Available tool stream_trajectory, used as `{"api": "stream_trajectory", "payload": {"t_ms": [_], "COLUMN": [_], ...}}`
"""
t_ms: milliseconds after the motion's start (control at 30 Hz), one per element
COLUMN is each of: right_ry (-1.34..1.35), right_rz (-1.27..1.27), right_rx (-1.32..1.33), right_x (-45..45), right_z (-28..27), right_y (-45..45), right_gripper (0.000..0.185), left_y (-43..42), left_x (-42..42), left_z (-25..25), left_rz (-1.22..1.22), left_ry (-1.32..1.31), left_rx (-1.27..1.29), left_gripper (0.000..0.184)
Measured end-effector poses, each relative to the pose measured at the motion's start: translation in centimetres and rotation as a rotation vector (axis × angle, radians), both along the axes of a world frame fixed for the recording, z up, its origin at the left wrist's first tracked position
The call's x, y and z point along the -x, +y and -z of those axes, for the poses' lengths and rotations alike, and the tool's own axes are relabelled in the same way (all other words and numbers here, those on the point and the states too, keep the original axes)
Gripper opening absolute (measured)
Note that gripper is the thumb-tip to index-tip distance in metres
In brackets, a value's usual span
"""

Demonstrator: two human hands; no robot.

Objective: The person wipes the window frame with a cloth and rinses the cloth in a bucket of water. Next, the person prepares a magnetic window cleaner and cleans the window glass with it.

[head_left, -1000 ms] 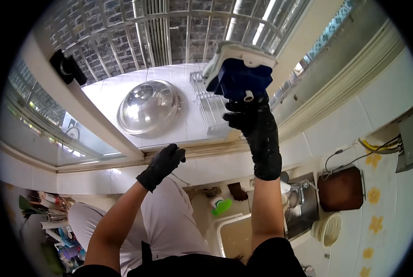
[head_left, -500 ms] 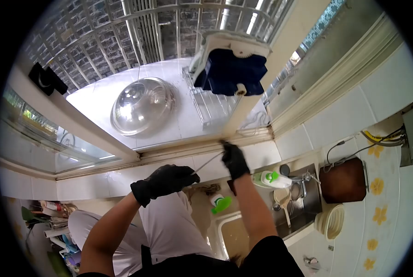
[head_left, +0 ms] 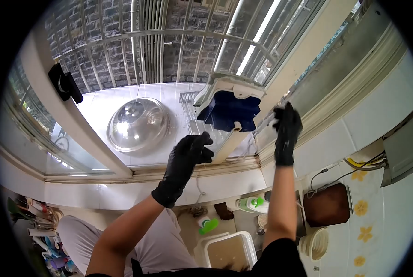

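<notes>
My left hand (head_left: pixel 185 157), in a black glove, is raised in front of the window with its fingers bent. A thin grey cord (head_left: pixel 198 187) hangs below it and seems to run up into the fingers. Just above and right of this hand, a dark blue and white block-shaped device (head_left: pixel 234 111) sits against the window. My right hand (head_left: pixel 287 134), also black-gloved, is lifted beside the right window frame, apart from the device. Its fingers are curled, and what they hold, if anything, does not show.
Behind the window opening, a clear dome lid (head_left: pixel 137 124) lies on a white tiled ledge near a wire rack (head_left: pixel 192 101) and metal bars. Below the sill are a green-capped bottle (head_left: pixel 207 225), a white basin (head_left: pixel 250 244) of cloudy water, and a spray bottle (head_left: pixel 252 204).
Both hands have risen and moved apart, the right one up and to the right. The cord stretched between them earlier now hangs below my left hand. The view has shifted.
</notes>
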State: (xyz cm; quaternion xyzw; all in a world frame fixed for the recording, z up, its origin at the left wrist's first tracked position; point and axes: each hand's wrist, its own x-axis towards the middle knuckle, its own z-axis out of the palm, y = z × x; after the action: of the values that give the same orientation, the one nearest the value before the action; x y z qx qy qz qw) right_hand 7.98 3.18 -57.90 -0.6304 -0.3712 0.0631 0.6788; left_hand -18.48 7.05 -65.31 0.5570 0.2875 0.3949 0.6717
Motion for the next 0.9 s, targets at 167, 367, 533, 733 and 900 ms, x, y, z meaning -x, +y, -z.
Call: {"api": "stream_trajectory", "payload": {"t_ms": [167,367,533,733,900], "right_ry": [0.208,0.685,0.811,0.794,1.113], "right_rz": [-0.224,-0.230,-0.357,-0.444,-0.621], "right_rx": [0.247,-0.104,-0.176,0.074,0.009], "right_x": [13.1,16.5,14.9,15.2,14.8], "right_z": [1.1,1.5,1.2,-0.3,-0.5], "right_y": [-4.2,-1.3,-2.0,-1.9,-1.6], "right_gripper": [0.055,0.041,0.028,0.024,0.027], "left_y": [1.7,1.6,2.1,2.2,2.8], "left_x": [-0.5,-0.4,-0.4,-0.3,0.5], "left_z": [-5.0,-5.5,-6.0,-5.4,-6.1], "left_rz": [0.083,0.183,0.188,0.226,0.270], "left_ry": [-0.132,-0.168,-0.091,-0.135,-0.202], "left_rx": [0.143,0.213,0.269,0.280,0.288], "left_gripper": [0.051,0.049,0.046,0.042,0.042]}}
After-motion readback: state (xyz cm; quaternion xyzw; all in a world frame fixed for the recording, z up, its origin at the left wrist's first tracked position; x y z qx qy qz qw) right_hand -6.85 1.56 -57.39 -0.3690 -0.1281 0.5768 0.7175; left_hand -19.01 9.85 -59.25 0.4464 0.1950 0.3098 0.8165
